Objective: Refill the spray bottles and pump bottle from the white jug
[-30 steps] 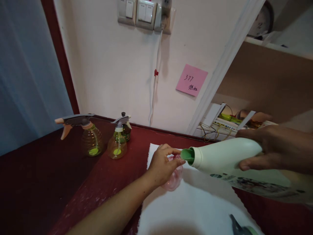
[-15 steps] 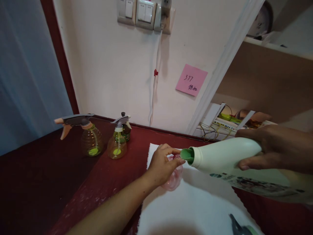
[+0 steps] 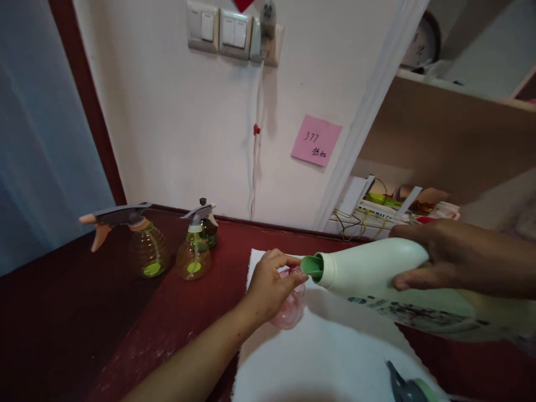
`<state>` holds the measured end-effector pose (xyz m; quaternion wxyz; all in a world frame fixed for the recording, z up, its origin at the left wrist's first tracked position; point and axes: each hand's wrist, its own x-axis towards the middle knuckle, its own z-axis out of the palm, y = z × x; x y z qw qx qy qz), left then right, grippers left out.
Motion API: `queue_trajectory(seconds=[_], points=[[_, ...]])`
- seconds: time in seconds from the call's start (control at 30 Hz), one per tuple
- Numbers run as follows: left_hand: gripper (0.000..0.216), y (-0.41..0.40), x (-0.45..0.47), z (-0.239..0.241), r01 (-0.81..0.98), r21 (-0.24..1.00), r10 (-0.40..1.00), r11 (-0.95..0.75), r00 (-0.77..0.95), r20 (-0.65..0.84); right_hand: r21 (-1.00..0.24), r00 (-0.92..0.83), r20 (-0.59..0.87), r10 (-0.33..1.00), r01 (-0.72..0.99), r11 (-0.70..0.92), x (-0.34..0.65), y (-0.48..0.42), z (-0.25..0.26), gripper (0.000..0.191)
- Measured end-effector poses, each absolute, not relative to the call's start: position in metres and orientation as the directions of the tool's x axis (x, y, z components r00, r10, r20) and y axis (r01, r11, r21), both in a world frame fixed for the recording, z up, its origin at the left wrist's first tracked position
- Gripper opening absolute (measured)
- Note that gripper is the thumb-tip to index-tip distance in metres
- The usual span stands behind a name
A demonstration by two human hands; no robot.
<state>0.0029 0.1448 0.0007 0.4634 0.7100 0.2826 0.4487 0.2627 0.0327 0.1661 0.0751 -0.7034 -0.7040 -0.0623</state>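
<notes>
Pink bottle (image 3: 288, 304): a small clear pink bottle is stood on the white cloth (image 3: 335, 357), near the cloth's far left corner; its neck is hidden by fingers.
Left hand (image 3: 268, 285): the fingers are clamped around the pink bottle's neck and upper body.
Green bottle (image 3: 377, 273): a large pale green bottle is held tilted almost flat, its green spout (image 3: 312, 267) set right over the pink bottle's mouth, just beside the left fingertips.
Right hand (image 3: 456, 257): the fingers are wrapped around the green bottle's body, thumb beneath.
White cloth: it is spread on the dark red worktop (image 3: 84, 324); its left edge runs just under the left wrist.
Open room: bare worktop is seen left of the cloth.
Spray bottles (image 3: 167, 251): three are stood far left, well apart from the hands, near the wall.
Near right edge: a grey-green trigger head (image 3: 408, 388) is laid on the cloth.
</notes>
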Motion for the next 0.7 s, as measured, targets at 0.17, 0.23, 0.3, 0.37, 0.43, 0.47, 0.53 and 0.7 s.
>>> queue_trajectory(seconds=[0.17, 0.23, 0.3, 0.37, 0.43, 0.47, 0.53, 0.7], points=[[0.019, 0.146, 0.001, 0.006, 0.029, 0.887, 0.797, -0.46, 0.454, 0.399, -0.188, 0.024, 0.014, 1.0, 0.982, -0.021, 0.268, 0.024, 0.151, 0.025], [0.019, 0.146, 0.0, 0.007, 0.037, 0.878, 0.787, -0.477, 0.462, 0.408, -0.24, 0.025, 0.036, 0.999, 0.971, -0.016, 0.27, 0.021, 0.145, 0.029], [0.018, 0.148, 0.0, 0.007, 0.038, 0.877, 0.786, -0.478, 0.464, 0.408, -0.277, 0.038, 0.061, 0.997, 0.961, -0.019, 0.272, 0.018, 0.139, 0.033], [0.019, 0.149, 0.0, 0.005, 0.035, 0.883, 0.791, -0.468, 0.461, 0.401, -0.315, 0.057, 0.09, 0.994, 0.949, -0.026, 0.273, 0.014, 0.135, 0.032], [0.021, 0.152, 0.0, 0.004, 0.038, 0.888, 0.798, -0.458, 0.458, 0.392, -0.362, 0.084, 0.135, 0.987, 0.932, -0.03, 0.274, 0.01, 0.132, 0.029], [0.022, 0.153, -0.001, 0.003, 0.044, 0.889, 0.8, -0.456, 0.458, 0.388, -0.384, 0.101, 0.163, 0.981, 0.923, -0.031, 0.274, 0.008, 0.131, 0.028], [0.024, 0.155, -0.001, 0.002, 0.064, 0.885, 0.803, -0.46, 0.455, 0.385, -0.429, 0.138, 0.215, 0.967, 0.903, -0.034, 0.276, 0.004, 0.13, 0.029], [0.029, 0.156, -0.004, 0.002, 0.106, 0.869, 0.797, -0.484, 0.463, 0.388, -0.571, 0.262, 0.301, 0.917, 0.819, -0.046, 0.277, -0.001, 0.129, 0.033]])
